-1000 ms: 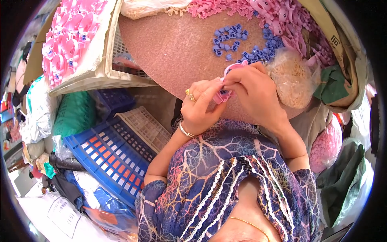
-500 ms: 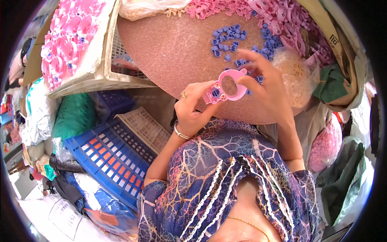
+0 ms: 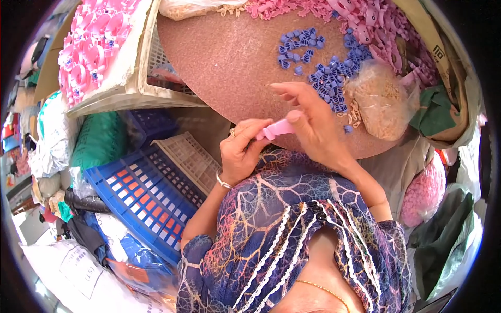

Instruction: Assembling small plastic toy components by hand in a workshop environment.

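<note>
Turned edge-on since a half-second ago, the pink piece point(image 3: 276, 128) sits pinched between left hand point(image 3: 241, 152) and right hand point(image 3: 308, 122), assembly evidently continuing.

The person wears a short-sleeved dress point(image 3: 292, 229) in dark blue and purple, veined with orange and white branching lines and trimmed with white braid. A thin silver bangle point(image 3: 223, 182) circles the left wrist, a gold ring point(image 3: 233, 132) sits on the left hand point(image 3: 241, 151), and a fine gold chain point(image 3: 321, 291) lies at the neck.
</note>
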Motion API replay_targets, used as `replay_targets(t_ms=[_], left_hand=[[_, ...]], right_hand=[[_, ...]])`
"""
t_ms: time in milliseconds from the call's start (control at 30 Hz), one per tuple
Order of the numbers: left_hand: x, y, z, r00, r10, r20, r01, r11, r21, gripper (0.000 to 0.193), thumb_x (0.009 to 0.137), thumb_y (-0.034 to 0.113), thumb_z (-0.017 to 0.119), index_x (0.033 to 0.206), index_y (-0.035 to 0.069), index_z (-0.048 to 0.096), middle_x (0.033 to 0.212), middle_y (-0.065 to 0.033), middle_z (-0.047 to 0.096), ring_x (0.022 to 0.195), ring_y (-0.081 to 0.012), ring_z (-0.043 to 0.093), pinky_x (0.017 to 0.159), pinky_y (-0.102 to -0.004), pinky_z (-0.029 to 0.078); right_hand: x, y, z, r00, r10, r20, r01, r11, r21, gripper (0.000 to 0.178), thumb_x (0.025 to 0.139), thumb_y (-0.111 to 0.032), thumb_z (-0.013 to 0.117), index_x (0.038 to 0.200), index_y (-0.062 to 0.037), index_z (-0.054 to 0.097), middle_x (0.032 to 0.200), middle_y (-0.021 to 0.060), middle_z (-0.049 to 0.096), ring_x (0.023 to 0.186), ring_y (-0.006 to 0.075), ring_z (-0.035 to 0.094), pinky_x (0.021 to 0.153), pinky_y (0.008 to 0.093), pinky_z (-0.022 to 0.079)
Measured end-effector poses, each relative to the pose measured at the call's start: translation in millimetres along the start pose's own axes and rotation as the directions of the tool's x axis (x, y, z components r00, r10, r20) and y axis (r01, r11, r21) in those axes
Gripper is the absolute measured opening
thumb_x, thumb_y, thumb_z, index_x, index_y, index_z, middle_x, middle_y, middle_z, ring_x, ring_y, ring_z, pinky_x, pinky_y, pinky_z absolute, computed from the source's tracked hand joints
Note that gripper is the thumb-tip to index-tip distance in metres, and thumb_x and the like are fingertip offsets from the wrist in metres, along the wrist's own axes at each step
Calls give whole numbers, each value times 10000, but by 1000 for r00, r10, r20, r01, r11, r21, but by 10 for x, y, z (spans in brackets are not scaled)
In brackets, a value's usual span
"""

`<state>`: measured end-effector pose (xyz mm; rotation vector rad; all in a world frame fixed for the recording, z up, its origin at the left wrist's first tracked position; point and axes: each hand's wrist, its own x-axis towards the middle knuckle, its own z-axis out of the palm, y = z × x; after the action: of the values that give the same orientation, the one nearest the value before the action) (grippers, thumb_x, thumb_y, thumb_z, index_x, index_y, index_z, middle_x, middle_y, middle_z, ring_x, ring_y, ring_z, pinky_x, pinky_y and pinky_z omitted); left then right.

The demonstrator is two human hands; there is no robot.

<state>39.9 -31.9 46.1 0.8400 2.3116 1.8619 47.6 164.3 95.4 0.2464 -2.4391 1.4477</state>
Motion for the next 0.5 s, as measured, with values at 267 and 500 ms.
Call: replay_targets(t_ms=[267, 500], left_hand=[[-520, -201, -31, 617, -745, 253, 558, 188, -808, 279, 1007, 129, 588, 1227, -38, 624, 1061, -96, 685, 895, -144, 643, 844, -310, 558], [-465, -184, 59, 595, -764, 250, 570, 182, -801, 293, 1006, 173, 596, 1209, -36, 625, 1051, -88, 680, 894, -138, 635, 855, -311, 546]], right_hand=[[-4, 318, 298, 991, 131, 26, -133, 960, 245, 317, 979, -165, 573, 1243, 11, 582, 982, 149, 657, 899, 210, 658, 731, 315, 517], [-46, 376, 384, 994, -69, 83, 73, 996, -55, 294, 913, -192, 626, 1154, -23, 634, 1094, 163, 662, 1066, 359, 590, 909, 427, 477]])
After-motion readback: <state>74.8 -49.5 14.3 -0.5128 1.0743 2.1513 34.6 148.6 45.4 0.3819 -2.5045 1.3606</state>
